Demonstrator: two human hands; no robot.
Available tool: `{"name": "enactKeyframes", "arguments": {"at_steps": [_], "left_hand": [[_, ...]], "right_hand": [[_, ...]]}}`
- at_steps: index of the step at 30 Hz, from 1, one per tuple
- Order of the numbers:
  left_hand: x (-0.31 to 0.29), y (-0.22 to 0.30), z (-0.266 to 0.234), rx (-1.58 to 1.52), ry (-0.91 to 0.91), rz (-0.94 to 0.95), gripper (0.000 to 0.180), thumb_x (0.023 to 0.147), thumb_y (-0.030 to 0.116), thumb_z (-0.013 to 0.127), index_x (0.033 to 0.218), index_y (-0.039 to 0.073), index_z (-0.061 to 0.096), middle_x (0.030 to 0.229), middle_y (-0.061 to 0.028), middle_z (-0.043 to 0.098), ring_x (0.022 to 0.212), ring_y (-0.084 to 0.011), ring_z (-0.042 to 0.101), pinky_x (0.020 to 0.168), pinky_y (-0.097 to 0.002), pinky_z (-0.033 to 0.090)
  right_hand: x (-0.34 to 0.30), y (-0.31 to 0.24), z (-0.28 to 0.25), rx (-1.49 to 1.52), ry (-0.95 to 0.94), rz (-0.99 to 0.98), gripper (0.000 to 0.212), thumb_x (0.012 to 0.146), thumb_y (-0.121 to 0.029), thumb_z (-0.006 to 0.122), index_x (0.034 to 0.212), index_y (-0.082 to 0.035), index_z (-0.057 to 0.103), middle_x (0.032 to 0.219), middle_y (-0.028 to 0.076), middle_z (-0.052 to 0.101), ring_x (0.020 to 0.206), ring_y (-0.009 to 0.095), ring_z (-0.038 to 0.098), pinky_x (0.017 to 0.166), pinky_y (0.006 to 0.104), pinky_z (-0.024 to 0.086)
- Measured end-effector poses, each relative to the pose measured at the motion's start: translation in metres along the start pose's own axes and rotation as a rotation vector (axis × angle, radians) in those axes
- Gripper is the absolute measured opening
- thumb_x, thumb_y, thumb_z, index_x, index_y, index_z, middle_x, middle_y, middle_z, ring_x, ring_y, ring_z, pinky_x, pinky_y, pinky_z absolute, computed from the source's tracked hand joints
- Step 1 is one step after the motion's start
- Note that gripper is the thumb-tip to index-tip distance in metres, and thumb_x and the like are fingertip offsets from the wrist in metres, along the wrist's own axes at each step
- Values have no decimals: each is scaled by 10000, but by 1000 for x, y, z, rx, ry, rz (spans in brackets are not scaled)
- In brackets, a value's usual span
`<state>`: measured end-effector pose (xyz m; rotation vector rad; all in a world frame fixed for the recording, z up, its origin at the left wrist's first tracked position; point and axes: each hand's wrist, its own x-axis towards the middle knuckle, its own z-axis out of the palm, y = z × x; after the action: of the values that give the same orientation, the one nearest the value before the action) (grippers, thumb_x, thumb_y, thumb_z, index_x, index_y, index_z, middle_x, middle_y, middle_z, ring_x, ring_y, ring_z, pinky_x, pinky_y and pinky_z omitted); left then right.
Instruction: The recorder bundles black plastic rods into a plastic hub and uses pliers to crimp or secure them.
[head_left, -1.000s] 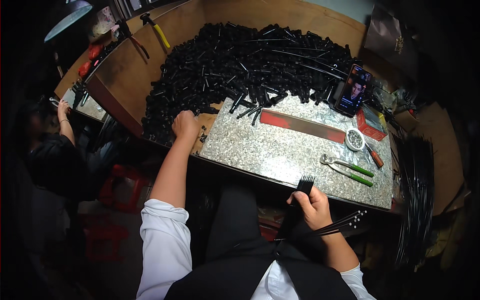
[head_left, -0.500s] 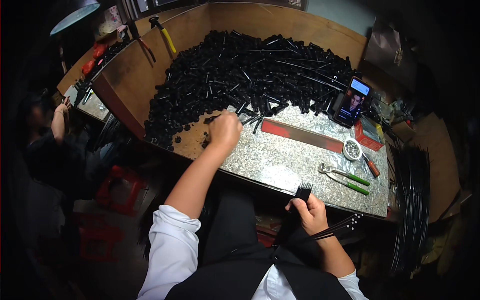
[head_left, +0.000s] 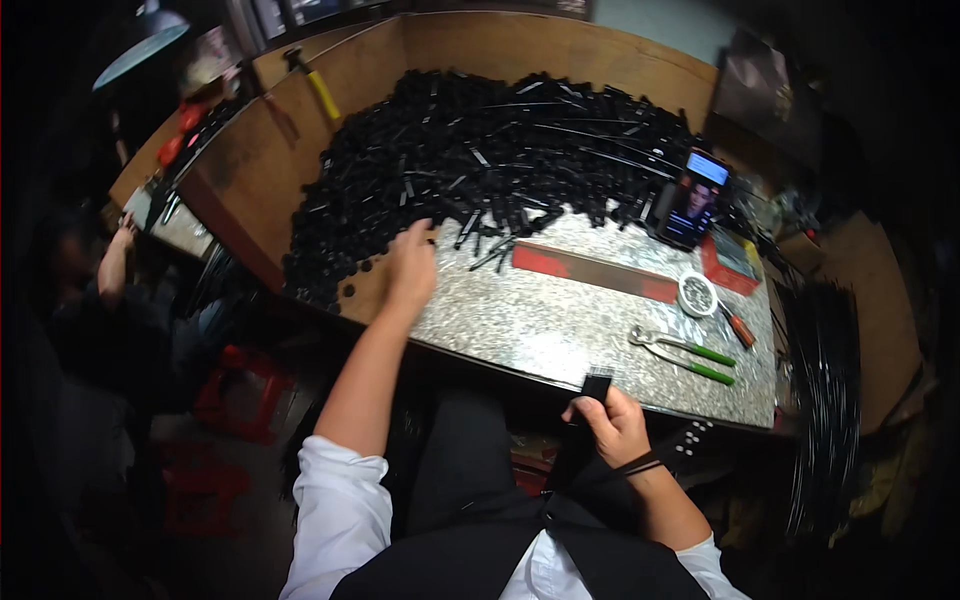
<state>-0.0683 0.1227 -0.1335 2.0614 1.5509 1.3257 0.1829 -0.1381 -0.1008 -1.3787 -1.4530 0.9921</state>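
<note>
My left hand (head_left: 412,265) reaches out over the speckled stone slab (head_left: 540,320), fingers spread, right at the near edge of a big heap of short black tubes (head_left: 480,160). It holds nothing that I can see. My right hand (head_left: 612,425) stays low at the slab's front edge, closed around a small black rectangular piece (head_left: 596,385) that sticks up above the fingers. Thin black rods (head_left: 690,445) run from under that hand toward the right.
On the slab lie a red flat bar (head_left: 595,272), green-handled pliers (head_left: 685,352), a small round tin (head_left: 697,294) and an upright phone (head_left: 693,198). A bundle of black rods (head_left: 825,400) sits at the right. Another person (head_left: 95,300) works at the left.
My left hand has moved right along the heap's near edge and now lies over the slab. My right hand has kept its black piece at the front edge.
</note>
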Motion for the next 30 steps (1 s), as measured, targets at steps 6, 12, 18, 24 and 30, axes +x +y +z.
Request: {"name": "enactKeyframes", "arguments": {"at_steps": [6, 12, 18, 24, 30], "left_hand": [[-22, 36, -28, -637, -128, -255, 456, 936, 25, 423, 1378, 45, 312, 971, -82, 606, 688, -55, 497, 577, -181, 428], [-61, 93, -15, -915, -324, -243, 196, 930, 21, 470, 1120, -5, 505, 1044, -121, 608, 842, -118, 589, 710, -237, 504], [-100, 149, -1, -1336, -527, -466, 289, 959, 64, 449, 1234, -23, 453, 1076, -177, 594, 968, -208, 623, 867, -289, 524], [-114, 150, -1, -1513, -667, -605, 385, 892, 30, 557, 1264, -14, 468, 1057, -156, 639, 952, -188, 628, 857, -297, 515], [-120, 157, -5, -1515, -688, -630, 360, 900, 40, 552, 1253, -13, 501, 1055, -135, 645, 946, -165, 627, 860, -291, 506]], "right_hand": [[2, -1, 2, 37, -4, 20, 190, 924, -141, 535, 857, 11, 629, 762, 56, 660, 683, 121, 597, 651, 261, 467], [-2, -3, -3, 48, 16, 10, 209, 924, -157, 531, 843, 8, 630, 752, 55, 653, 679, 119, 590, 644, 258, 463], [-3, 1, -6, 78, 18, 26, 167, 926, -111, 535, 851, 20, 608, 768, 48, 654, 717, 105, 598, 671, 242, 472], [-4, 3, -2, 168, 7, 50, 154, 933, -110, 534, 881, 18, 601, 795, 49, 656, 731, 92, 590, 682, 235, 469], [-5, 5, 0, 164, 47, 18, 172, 924, -149, 556, 888, 12, 606, 752, 34, 647, 682, 78, 574, 630, 237, 468]]}}
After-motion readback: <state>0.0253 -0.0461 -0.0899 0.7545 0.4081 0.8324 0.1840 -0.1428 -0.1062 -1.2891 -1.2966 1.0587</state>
